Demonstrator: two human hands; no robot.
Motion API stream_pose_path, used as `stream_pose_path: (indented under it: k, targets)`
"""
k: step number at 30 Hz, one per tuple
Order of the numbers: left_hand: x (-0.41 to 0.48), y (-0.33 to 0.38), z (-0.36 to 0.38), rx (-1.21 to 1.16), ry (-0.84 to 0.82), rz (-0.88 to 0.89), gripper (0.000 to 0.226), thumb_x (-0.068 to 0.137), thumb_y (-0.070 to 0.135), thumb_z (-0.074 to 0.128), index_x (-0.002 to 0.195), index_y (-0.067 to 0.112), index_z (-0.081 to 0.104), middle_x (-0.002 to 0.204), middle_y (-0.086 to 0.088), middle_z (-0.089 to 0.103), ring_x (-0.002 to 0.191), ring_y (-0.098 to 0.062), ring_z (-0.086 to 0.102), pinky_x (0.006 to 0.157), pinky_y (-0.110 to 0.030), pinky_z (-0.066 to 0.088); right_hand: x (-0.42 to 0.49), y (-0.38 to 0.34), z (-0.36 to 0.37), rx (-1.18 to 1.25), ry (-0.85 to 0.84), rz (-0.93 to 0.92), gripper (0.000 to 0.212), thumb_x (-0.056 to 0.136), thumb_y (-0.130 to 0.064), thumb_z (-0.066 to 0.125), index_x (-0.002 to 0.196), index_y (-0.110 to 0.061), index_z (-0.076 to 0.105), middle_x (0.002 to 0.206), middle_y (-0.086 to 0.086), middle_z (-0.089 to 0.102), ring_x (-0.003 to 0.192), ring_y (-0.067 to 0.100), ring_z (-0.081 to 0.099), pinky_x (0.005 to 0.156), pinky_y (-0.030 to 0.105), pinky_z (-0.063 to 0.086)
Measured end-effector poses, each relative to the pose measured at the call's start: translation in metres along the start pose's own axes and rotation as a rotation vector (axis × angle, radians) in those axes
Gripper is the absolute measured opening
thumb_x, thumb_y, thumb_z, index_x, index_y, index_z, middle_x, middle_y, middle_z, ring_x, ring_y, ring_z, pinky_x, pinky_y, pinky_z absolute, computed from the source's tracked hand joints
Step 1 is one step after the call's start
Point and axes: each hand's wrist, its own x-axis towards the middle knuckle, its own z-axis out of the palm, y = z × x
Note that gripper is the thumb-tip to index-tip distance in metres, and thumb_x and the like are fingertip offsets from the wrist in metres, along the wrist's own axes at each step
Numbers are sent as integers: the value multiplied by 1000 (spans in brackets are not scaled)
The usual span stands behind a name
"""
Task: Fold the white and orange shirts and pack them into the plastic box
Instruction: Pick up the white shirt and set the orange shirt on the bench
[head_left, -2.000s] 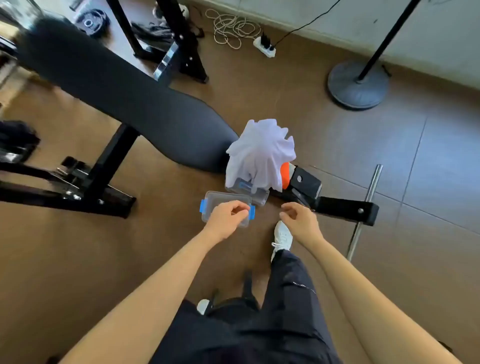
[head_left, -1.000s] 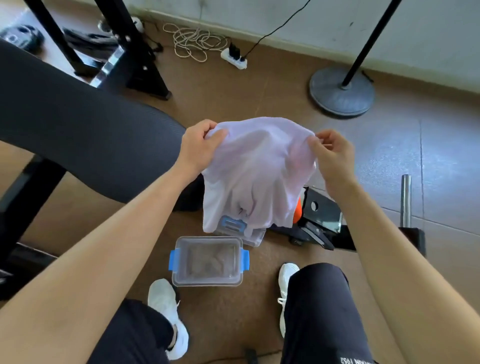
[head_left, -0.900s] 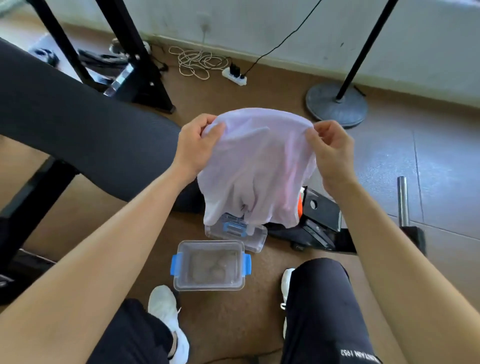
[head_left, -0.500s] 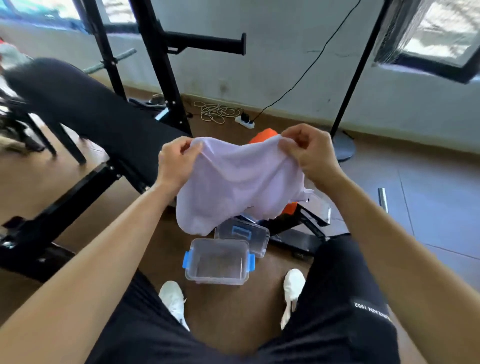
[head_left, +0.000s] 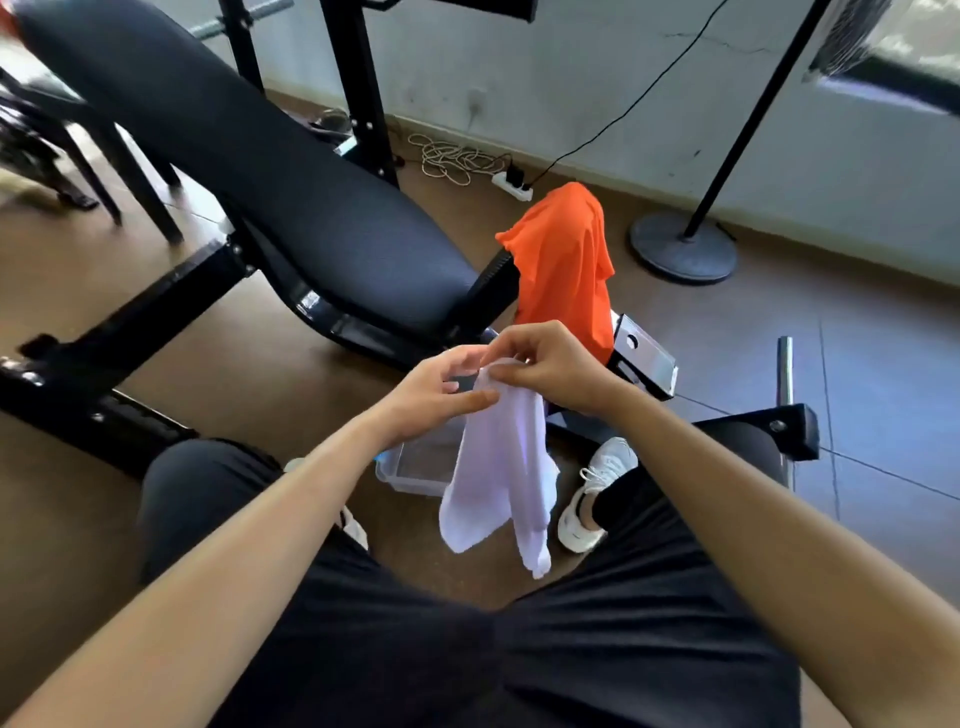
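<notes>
The white shirt (head_left: 498, 467) hangs down in a narrow bunch from both hands. My left hand (head_left: 431, 395) and my right hand (head_left: 550, 369) pinch its top edge close together, nearly touching. Below the shirt, the clear plastic box (head_left: 415, 467) with blue clips sits on the floor, partly hidden by the cloth and my left wrist. The orange shirt (head_left: 566, 270) is draped over the end of the black weight bench, beyond my hands.
The black padded bench (head_left: 270, 182) runs from upper left to centre. A fan stand base (head_left: 683, 247) and a power strip (head_left: 511, 184) with coiled cable lie near the wall. My white shoe (head_left: 592, 493) rests right of the box.
The hands have come together from a wide spread, so the white shirt now hangs folded lengthwise. It has left the bench end, uncovering the orange shirt there.
</notes>
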Motion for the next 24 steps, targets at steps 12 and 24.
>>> stream_pose_path:
  k: [12,24]
  targets:
    - [-23,-63,-3,63,176,-106,14,94,22,69,85,13,74,73,7,66,68,-5,58,65,-22,47,-38,100,48,-98,-393,397,30,82,-24,81,63,-17,60,57,-13,47,54,4,41,57,19,35]
    - [-30,-65,-25,27,351,-234,17,86,28,77,78,24,64,73,2,61,71,-13,54,65,-31,44,-29,93,46,371,62,325,8,94,-20,71,93,-12,68,84,7,73,80,14,65,76,31,50]
